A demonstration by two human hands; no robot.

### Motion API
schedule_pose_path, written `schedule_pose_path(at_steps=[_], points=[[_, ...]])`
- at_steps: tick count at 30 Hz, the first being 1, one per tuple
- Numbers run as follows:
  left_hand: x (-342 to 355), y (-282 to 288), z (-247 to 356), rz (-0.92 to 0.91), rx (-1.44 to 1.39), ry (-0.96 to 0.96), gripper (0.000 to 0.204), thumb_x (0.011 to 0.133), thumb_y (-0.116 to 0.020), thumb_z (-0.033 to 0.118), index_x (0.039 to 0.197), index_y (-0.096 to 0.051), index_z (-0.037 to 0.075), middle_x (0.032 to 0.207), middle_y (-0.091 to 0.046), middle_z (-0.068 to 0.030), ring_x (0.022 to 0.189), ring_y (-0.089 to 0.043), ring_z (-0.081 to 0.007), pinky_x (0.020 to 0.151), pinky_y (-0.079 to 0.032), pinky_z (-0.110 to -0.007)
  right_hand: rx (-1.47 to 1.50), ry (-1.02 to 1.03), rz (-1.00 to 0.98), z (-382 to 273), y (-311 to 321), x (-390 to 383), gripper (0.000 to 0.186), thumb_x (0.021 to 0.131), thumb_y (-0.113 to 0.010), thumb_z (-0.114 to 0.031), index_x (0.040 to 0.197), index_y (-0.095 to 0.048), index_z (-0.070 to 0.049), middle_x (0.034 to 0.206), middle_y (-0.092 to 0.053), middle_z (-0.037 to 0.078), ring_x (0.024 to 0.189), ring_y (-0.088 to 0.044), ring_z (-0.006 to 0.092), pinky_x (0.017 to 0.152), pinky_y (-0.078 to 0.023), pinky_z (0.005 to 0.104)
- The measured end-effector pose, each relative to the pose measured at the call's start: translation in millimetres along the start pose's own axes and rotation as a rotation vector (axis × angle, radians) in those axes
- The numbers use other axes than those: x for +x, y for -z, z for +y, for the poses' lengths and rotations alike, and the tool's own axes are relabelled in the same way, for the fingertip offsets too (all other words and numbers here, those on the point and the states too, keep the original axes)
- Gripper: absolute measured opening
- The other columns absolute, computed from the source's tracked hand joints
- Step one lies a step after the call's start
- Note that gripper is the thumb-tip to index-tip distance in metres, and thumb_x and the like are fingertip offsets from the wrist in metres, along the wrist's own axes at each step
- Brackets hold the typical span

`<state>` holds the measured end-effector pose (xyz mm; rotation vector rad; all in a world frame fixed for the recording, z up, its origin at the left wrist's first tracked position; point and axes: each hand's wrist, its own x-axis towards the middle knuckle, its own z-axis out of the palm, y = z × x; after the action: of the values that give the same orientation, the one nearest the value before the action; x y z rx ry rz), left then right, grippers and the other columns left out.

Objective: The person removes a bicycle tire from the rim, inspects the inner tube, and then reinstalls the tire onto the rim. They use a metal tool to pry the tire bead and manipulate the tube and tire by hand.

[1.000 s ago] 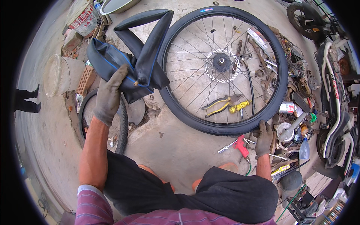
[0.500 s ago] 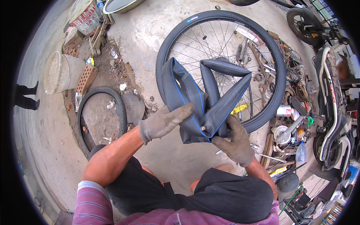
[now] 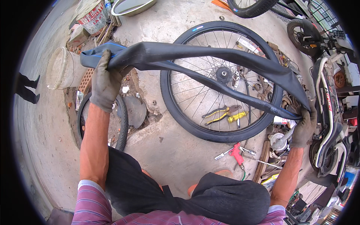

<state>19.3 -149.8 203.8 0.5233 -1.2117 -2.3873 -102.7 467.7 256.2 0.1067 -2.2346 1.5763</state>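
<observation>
A black inner tube (image 3: 210, 53) with a thin blue line along it stretches between my two gloved hands, unfolded into a long loop. My left hand (image 3: 105, 84) is closed round its left end, where part of the tube still lies folded. At the far right, my right hand (image 3: 304, 125) grips the other end. Beneath the tube, a bicycle wheel with a black tyre (image 3: 176, 122) lies flat on the ground. Pliers with yellow and black handles (image 3: 217, 115) and a yellow-handled tool (image 3: 237, 116) show through its spokes.
A red air gun (image 3: 237, 153) with a green hose lies near my knees. Tools and metal parts crowd the right, beside a motorbike (image 3: 325, 112). Leftward are a loose tyre (image 3: 123, 127), a perforated brick (image 3: 85, 80) and a white bucket (image 3: 64, 69). A metal basin (image 3: 133, 9) stands at the back.
My hands have moved far apart, left hand up and leftward, right hand to the right. The bunched inner tube has been pulled out long between them, uncovering the pliers and air gun.
</observation>
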Motion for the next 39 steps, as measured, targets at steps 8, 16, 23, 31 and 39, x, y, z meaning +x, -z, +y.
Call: schedule_pose_path(at_steps=[8, 16, 23, 31, 39], points=[[-31, -29, -32, 0.029, 0.131, 0.224, 0.043, 0.117, -0.057, 0.038, 0.144, -0.059, 0.004, 0.136, -0.07, -0.0159, 0.122, -0.073, -0.0319, 0.107, -0.059, -0.061, -0.636, 0.32, -0.026, -2, -37, 67, 0.05, 0.1, -0.07, -0.006, 0.149, -0.065, -0.007, 0.141, -0.07, 0.016, 0.127, -0.069, 0.0322, 0.113, -0.053, 0.0422], [-53, -62, -52, -0.118, 0.129, 0.404, 0.049, 0.117, -0.055, 0.042, 0.144, -0.056, 0.001, 0.135, -0.071, -0.0184, 0.121, -0.074, -0.0343, 0.106, -0.059, -0.063, -0.486, 0.472, -0.882, -66, -169, -86, 0.079, 0.082, -0.084, -0.019, 0.155, -0.056, -0.01, 0.153, -0.058, 0.02, 0.14, -0.057, 0.0424, 0.118, -0.046, 0.0522], [-69, -59, -61, -0.262, 0.156, 0.344, 0.056, 0.115, -0.06, 0.047, 0.142, -0.061, -0.001, 0.136, -0.072, -0.0182, 0.124, -0.072, -0.0326, 0.112, -0.055, -0.059, -0.315, 0.198, -1.143, -63, -220, -104, 0.06, 0.092, -0.081, -0.026, 0.146, -0.064, -0.006, 0.117, -0.075, 0.021, 0.107, -0.071, 0.0416, 0.096, -0.055, 0.0496], [2, -10, -42, -0.042, 0.307, 0.228, 0.081, 0.109, -0.058, 0.064, 0.164, -0.047, 0.006, 0.154, -0.06, -0.0166, 0.14, -0.06, -0.0304, 0.116, -0.048, -0.057, -0.231, -0.175, -1.209, -83, -140, -59, 0.049, 0.095, -0.073, -0.019, 0.14, -0.07, 0.001, 0.085, -0.075, 0.007, 0.079, -0.069, 0.0123, 0.074, -0.056, 0.0324], [10, -51, -104, -0.243, 0.623, 0.357, 0.062, 0.109, -0.07, 0.043, 0.157, -0.054, 0.007, 0.129, -0.072, -0.0146, 0.102, -0.076, -0.0244, 0.085, -0.063, -0.039, -0.523, -0.187, -1.144, -42, -123, -104, 0.054, 0.098, -0.065, -0.03, 0.148, -0.067, -0.01, 0.108, -0.078, 0.023, 0.1, -0.077, 0.0388, 0.094, -0.057, 0.0471]])
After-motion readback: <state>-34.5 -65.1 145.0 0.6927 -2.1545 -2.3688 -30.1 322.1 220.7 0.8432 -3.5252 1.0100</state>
